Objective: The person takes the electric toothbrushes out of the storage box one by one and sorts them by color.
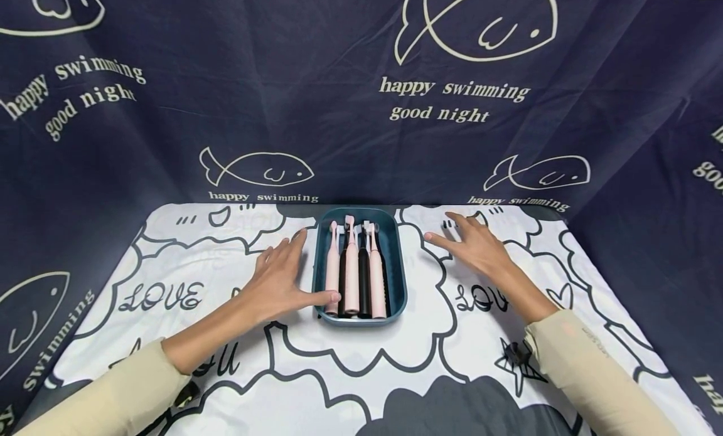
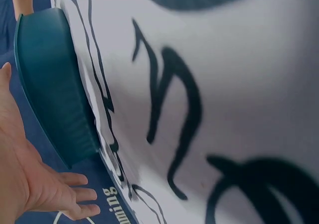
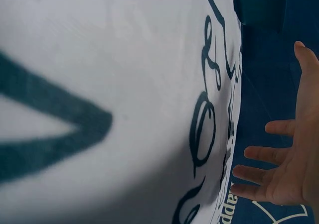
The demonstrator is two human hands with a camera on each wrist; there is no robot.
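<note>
A dark teal tray [image 1: 402, 266] stands at the middle of the table, with several pink electric toothbrushes [image 1: 351, 279] and black electric toothbrushes [image 1: 364, 282] lying side by side in it, heads toward the back. My left hand [image 1: 279, 285] hovers at the tray's left side, fingers spread, its thumb over the front left corner. Whether it touches the rim I cannot tell. Off to the right, my right hand [image 1: 477, 241] is held above the cloth, apart from the tray, fingers extended and holding nothing. In the left wrist view the tray's side wall [image 2: 50, 79] shows beside the palm.
A white cloth [image 1: 361, 354] with black cloud outlines and lettering covers the table. Behind it and at both sides hangs a dark blue curtain [image 1: 339, 97] printed with fish and words. Beige sleeves [image 1: 593, 367] cover both forearms.
</note>
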